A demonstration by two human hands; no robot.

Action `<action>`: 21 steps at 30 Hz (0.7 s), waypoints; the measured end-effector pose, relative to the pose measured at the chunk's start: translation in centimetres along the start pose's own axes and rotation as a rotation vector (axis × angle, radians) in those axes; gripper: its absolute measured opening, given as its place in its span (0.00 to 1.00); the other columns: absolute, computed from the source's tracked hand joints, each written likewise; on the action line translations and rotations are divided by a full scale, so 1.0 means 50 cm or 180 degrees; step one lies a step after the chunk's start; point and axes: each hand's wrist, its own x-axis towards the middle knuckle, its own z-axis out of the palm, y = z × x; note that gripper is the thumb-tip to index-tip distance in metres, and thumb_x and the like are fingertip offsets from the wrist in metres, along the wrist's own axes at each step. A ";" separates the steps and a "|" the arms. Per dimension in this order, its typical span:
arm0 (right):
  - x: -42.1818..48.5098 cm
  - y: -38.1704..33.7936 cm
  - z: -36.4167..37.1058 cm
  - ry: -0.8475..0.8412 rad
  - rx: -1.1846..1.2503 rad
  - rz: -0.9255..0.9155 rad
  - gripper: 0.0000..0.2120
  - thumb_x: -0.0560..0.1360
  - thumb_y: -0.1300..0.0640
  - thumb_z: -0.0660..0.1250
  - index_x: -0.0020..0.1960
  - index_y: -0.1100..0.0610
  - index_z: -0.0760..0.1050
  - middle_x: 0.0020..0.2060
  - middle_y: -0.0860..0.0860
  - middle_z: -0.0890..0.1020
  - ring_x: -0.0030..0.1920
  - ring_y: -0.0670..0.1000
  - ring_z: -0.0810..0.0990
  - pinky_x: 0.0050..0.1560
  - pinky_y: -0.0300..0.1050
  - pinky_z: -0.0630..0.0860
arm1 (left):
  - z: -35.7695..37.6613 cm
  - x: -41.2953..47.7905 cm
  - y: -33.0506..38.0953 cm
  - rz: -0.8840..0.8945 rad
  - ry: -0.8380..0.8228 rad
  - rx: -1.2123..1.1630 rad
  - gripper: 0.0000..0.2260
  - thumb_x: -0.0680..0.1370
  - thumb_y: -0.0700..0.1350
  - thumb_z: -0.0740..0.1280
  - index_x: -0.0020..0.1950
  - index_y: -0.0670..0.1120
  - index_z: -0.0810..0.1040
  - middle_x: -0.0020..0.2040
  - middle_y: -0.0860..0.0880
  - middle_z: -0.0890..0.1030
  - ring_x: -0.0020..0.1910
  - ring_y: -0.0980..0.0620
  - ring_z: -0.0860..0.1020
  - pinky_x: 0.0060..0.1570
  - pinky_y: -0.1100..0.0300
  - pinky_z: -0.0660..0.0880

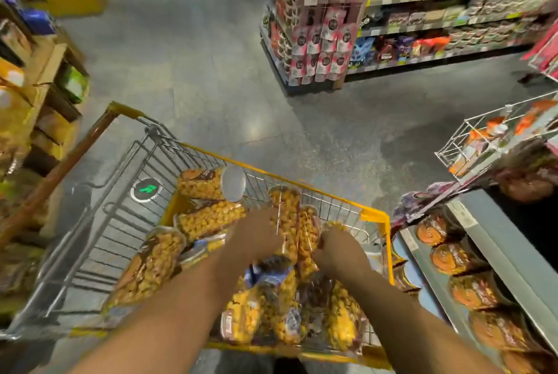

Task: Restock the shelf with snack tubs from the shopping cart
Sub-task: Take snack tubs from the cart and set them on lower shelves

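Fingers of the left hand [255, 237] reach forward onto the near left side of the middle tub [285, 216], but motion blur smears them into its yellow contents and I cannot tell whether they have wrapped it or only lie against it. The right hand [339, 252] sits just to the other side, its fingers looking bent at the knuckles beside the neighbouring tub [308, 233], though whether they actually pinch anything is just as unclear. Both hands are low inside the cart [374, 216], among a loose heap of snack tubs [151, 262] that lie at all angles. What matters for the lift is the middle tub's direction: its long axis runs away from the person, its far end near the cart's far rim and its near end between the two wrists. It lies ahead of the left fingers and slightly to their right, so the left hand looks the nearer one to take it around the body. The shelf [495, 255] stands on the person's right, just beside the cart, with a row of stocked tubs [434, 230] along its lower level. My guess is that the tub must come up over the cart's right side.
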 end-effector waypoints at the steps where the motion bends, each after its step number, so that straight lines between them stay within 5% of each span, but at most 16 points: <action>1: 0.025 0.006 0.009 -0.0025 0.0031 0.0040 0.12 0.71 0.55 0.66 0.50 0.60 0.79 0.39 0.56 0.80 0.43 0.58 0.81 0.38 0.43 0.71 | 0.017 0.020 -0.001 -0.0147 -0.0026 -0.0088 0.26 0.74 0.54 0.67 0.71 0.51 0.68 0.60 0.45 0.77 0.58 0.44 0.78 0.53 0.53 0.75; 5: 0.129 0.035 0.041 -0.0293 0.0249 0.0309 0.18 0.72 0.55 0.67 0.60 0.62 0.76 0.45 0.55 0.79 0.46 0.57 0.79 0.41 0.45 0.73 | 0.084 0.102 0.010 -0.0949 -0.0313 -0.0149 0.49 0.70 0.67 0.68 0.81 0.49 0.46 0.78 0.42 0.59 0.69 0.38 0.71 0.63 0.47 0.73; 8: 0.204 0.053 0.068 -0.0467 0.0552 0.0529 0.22 0.73 0.54 0.67 0.65 0.59 0.72 0.60 0.57 0.79 0.59 0.58 0.79 0.56 0.47 0.79 | 0.118 0.154 0.037 -0.1361 -0.0392 -0.0047 0.55 0.68 0.72 0.67 0.80 0.48 0.38 0.77 0.40 0.56 0.73 0.38 0.63 0.66 0.44 0.69; 11: 0.268 0.071 0.101 -0.0699 0.0796 0.0611 0.26 0.76 0.49 0.68 0.70 0.58 0.69 0.62 0.56 0.79 0.62 0.58 0.78 0.61 0.47 0.75 | 0.154 0.197 0.044 -0.1536 -0.0331 -0.0191 0.61 0.65 0.74 0.68 0.78 0.45 0.32 0.77 0.40 0.57 0.74 0.39 0.60 0.68 0.43 0.66; 14: 0.305 0.081 0.128 -0.0979 0.0780 0.0626 0.33 0.73 0.39 0.68 0.73 0.55 0.69 0.63 0.56 0.78 0.61 0.57 0.79 0.63 0.50 0.76 | 0.179 0.202 0.039 -0.1635 -0.0138 -0.0286 0.64 0.62 0.73 0.71 0.78 0.46 0.32 0.74 0.41 0.59 0.74 0.40 0.60 0.68 0.46 0.66; 18: 0.357 0.078 0.155 -0.1393 0.1084 0.0942 0.52 0.70 0.41 0.75 0.81 0.55 0.46 0.76 0.58 0.65 0.73 0.60 0.69 0.73 0.55 0.69 | 0.194 0.218 0.034 -0.1717 0.0042 -0.0502 0.63 0.63 0.66 0.76 0.79 0.48 0.34 0.72 0.42 0.60 0.73 0.41 0.61 0.68 0.48 0.67; 21: 0.358 0.078 0.160 -0.1272 0.1132 0.1071 0.52 0.67 0.44 0.78 0.79 0.57 0.51 0.73 0.58 0.68 0.72 0.60 0.69 0.72 0.55 0.69 | 0.187 0.218 0.033 -0.1751 0.0024 -0.0653 0.62 0.64 0.61 0.78 0.78 0.50 0.34 0.71 0.41 0.60 0.71 0.39 0.62 0.67 0.48 0.68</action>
